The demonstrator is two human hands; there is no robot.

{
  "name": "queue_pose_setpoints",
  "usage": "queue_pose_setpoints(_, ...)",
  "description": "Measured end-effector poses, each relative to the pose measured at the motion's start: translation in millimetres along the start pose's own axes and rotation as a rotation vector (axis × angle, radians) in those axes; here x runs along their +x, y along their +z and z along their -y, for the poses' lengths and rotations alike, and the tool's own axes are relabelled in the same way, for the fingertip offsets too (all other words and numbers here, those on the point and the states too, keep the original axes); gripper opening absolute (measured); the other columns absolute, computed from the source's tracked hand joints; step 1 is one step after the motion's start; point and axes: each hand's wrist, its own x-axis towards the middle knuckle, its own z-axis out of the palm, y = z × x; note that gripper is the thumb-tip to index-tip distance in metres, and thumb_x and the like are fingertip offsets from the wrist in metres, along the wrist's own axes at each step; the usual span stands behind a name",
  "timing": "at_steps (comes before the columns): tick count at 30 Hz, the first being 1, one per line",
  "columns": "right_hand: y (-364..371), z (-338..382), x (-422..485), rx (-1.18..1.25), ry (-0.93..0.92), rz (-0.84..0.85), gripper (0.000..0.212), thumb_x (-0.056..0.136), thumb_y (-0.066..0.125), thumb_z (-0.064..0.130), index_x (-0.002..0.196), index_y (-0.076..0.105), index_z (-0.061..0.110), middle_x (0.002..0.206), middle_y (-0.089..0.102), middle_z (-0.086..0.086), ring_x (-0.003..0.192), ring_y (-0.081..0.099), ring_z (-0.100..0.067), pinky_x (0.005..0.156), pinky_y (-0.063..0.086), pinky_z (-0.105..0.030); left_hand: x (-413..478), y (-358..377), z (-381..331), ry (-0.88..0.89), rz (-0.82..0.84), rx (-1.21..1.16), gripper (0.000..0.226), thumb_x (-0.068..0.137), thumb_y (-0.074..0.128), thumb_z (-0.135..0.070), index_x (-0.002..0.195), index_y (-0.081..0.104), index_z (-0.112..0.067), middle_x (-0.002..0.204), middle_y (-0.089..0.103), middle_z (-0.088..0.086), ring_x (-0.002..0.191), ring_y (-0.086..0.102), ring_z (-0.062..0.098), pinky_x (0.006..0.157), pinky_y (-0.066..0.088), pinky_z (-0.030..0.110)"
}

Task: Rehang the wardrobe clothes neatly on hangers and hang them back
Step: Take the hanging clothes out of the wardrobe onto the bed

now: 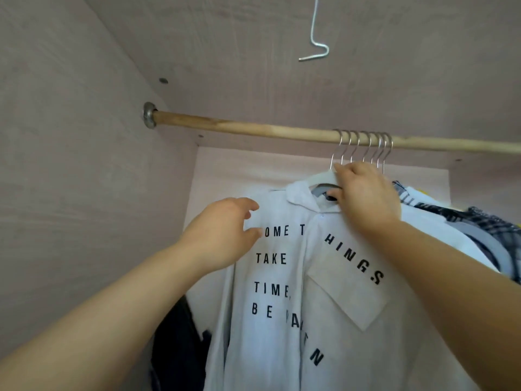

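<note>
Head view: white shirt (310, 277) with black block lettering hangs front-on from a white hanger (320, 177), collar at the top, chest pocket (349, 294) on the view's right half. It is the first garment in the row, on the side toward the bare stretch of rail. The hanger's metal hook is over the wooden rail (239, 127), first in a tight bunch of hooks (366, 145) that touch or nearly touch each other.

Right hand (366, 193) is up at the shirt's collar, fingers curled over the top of the hanger and thumb under its arm, gripping it just below the hook. Left hand (222, 235) is loose, thumb and fingers apart, tips against the cloth at the shirt's shoulder and upper chest next to the first printed letters; nothing is held in it. Both forearms bare, reaching up from the bottom of the view.

Behind the shirt, further along the rail, hang more clothes, pressed close: something white, then a dark plaid garment (490, 224). Below the left forearm a dark garment (177, 342) hangs beside the shirt's sleeve; what it hangs from is hidden. The rail ends in a metal bracket (148, 114) on the wardrobe side wall (70, 165). A bent white wire hook (315, 49) hangs near the top edge, well above the rail.
</note>
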Motion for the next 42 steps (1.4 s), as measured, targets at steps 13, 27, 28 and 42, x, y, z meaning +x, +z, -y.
queue_pose_setpoints(13,-1,-12,23,0.277,-0.032,-0.273,0.032,0.091,0.055,0.028,0.122,0.059,0.018,0.116,0.057,-0.007,0.1,0.056,-0.031,0.07,0.041,-0.034,28,-22,-22,-0.009,-0.241,0.099,0.046,0.09,0.053,-0.031,0.133,0.043,-0.02,0.13,0.05,-0.001,0.117,0.047,0.018,0.088,0.034,0.025)
queue_pose_setpoints(27,-48,138,-110,0.771,-0.465,-0.435,0.022,0.081,0.067,0.025,0.102,0.073,0.019,0.085,0.067,-0.002,0.066,0.064,-0.024,0.046,0.049,-0.029,-179,-35,13,-0.274,-0.517,0.162,0.036,0.084,0.048,-0.041,0.117,0.056,-0.031,0.082,0.048,-0.037,0.083,0.047,-0.013,0.07,0.034,0.006)
queue_pose_setpoints(28,-49,148,-122,0.802,-0.504,-0.426,0.022,0.081,0.067,0.025,0.102,0.073,0.018,0.084,0.068,-0.003,0.065,0.064,-0.024,0.046,0.048,-0.028,-201,-35,12,-0.326,-0.527,0.162,0.037,0.083,0.049,-0.042,0.117,0.056,-0.031,0.084,0.049,-0.038,0.086,0.047,-0.016,0.072,0.035,0.007)
queue_pose_setpoints(42,-98,298,-323,1.671,-0.698,-0.176,0.022,0.088,0.06,0.031,0.105,0.071,0.023,0.087,0.068,0.005,0.066,0.054,-0.009,0.058,0.041,-0.021,-468,-81,-85,-0.894,-0.541,0.729,0.035,0.08,0.05,-0.041,0.108,0.065,-0.025,0.096,0.052,-0.025,0.09,0.051,0.001,0.08,0.043,0.026)
